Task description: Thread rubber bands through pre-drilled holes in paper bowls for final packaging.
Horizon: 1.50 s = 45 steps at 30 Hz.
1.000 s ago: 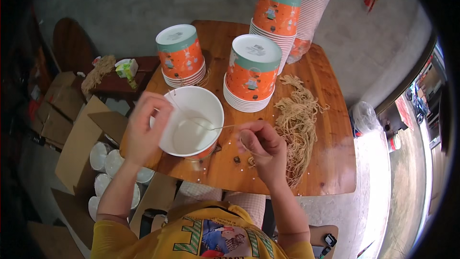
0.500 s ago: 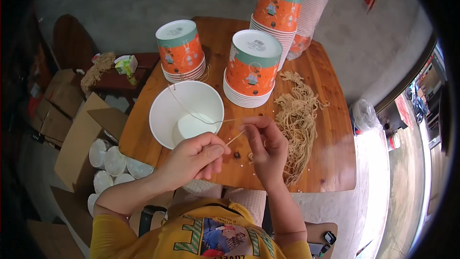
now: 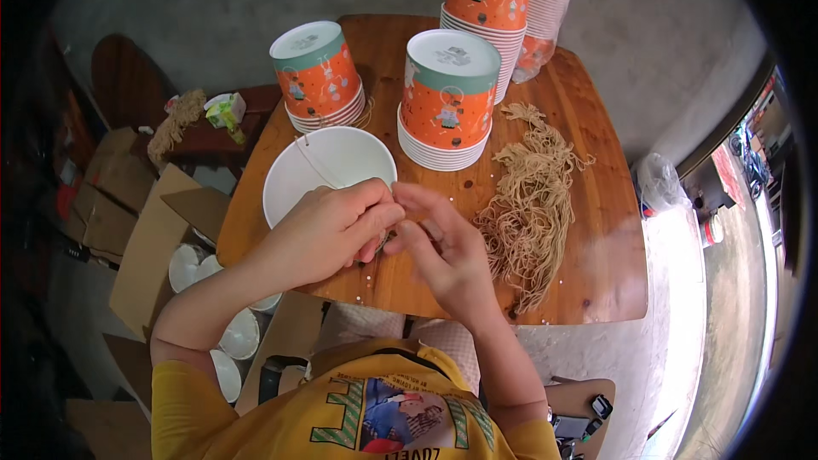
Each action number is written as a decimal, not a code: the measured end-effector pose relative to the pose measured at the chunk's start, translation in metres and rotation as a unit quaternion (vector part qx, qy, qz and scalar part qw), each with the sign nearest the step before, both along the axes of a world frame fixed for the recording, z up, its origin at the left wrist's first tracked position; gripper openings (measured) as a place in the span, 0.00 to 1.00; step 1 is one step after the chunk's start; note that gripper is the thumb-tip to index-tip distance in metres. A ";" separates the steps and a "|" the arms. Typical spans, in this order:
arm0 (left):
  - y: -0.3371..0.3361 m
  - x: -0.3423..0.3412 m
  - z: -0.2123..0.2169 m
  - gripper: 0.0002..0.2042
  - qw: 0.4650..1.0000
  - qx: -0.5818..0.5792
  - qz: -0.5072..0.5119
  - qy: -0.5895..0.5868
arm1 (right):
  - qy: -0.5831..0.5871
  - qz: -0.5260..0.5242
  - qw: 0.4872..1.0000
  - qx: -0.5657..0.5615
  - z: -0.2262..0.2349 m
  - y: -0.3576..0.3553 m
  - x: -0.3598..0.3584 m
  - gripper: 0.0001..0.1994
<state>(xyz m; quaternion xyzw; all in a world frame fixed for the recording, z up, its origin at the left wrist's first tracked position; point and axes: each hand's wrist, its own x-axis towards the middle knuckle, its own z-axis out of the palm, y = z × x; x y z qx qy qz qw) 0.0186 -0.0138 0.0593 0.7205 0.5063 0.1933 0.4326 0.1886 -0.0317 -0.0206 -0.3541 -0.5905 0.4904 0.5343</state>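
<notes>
A white paper bucket (image 3: 281,177) stands mouth-up on the wooden table in front of me. A thin tan cord (image 3: 317,162) is attached near its far rim and runs across the mouth to my left hand (image 3: 336,226). That hand is closed, thumb pressed against the fingers, pinching the cord over the bucket's near right side. My right hand (image 3: 447,260) is beside it, fingers curved and apart, fingertips close to the left thumb. Any cord between the right fingertips is hidden. Right of that hand lies a loose heap of tan cords (image 3: 537,204).
Upside-down stacks of orange and green buckets stand behind: one left (image 3: 315,77), one centre (image 3: 450,102), one far right (image 3: 486,0). A plastic-wrapped stack (image 3: 550,0) stands beyond. A cardboard box (image 3: 149,264) of wrapped white buckets is on the left below the table (image 3: 596,264).
My hands have come together, the right moving left and its fingers opening from a pinch on the cord. The cord span between them no longer shows. The view has shifted slightly.
</notes>
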 end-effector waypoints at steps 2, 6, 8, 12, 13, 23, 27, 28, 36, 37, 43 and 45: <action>0.002 0.001 -0.003 0.11 0.999 0.032 -0.014 0.019 | 0.054 0.040 0.991 -0.113 0.011 -0.003 -0.001 0.14; 0.003 -0.003 -0.009 0.11 0.995 0.073 -0.039 0.059 | -0.043 -0.025 0.998 0.029 -0.008 0.003 0.002 0.08; 0.001 -0.007 -0.009 0.10 0.997 0.035 -0.036 0.051 | -0.116 -0.056 0.984 0.126 -0.008 0.002 0.001 0.06; -0.003 -0.013 -0.011 0.09 0.998 -0.019 -0.046 0.026 | -0.089 -0.047 0.992 0.070 -0.010 -0.006 -0.004 0.04; -0.003 -0.014 -0.011 0.09 0.998 -0.020 -0.046 0.026 | -0.091 -0.045 0.993 0.065 -0.011 -0.008 -0.004 0.04; -0.015 -0.030 -0.018 0.07 0.998 0.042 -0.049 0.028 | -0.026 -0.004 0.999 -0.047 -0.029 -0.017 -0.012 0.04; -0.013 -0.048 -0.032 0.11 0.978 0.185 -0.075 0.068 | -0.068 -0.072 0.995 0.000 -0.046 -0.022 -0.023 0.06; -0.014 -0.051 -0.036 0.11 0.973 0.198 -0.084 0.088 | -0.071 -0.082 0.994 0.013 -0.051 -0.022 -0.027 0.06; -0.020 -0.041 -0.036 0.13 0.992 0.091 -0.046 0.081 | -0.134 -0.111 0.985 0.019 -0.051 -0.021 -0.038 0.07; -0.020 -0.040 -0.035 0.13 0.991 0.096 -0.047 0.082 | -0.135 -0.113 0.984 0.019 -0.051 -0.020 -0.038 0.07; -0.020 -0.040 -0.037 0.14 0.991 0.097 -0.047 0.078 | -0.132 -0.119 0.984 0.016 -0.049 -0.020 -0.039 0.07; -0.020 -0.041 -0.037 0.14 0.991 0.097 -0.046 0.076 | -0.128 -0.119 0.984 0.014 -0.051 -0.020 -0.039 0.07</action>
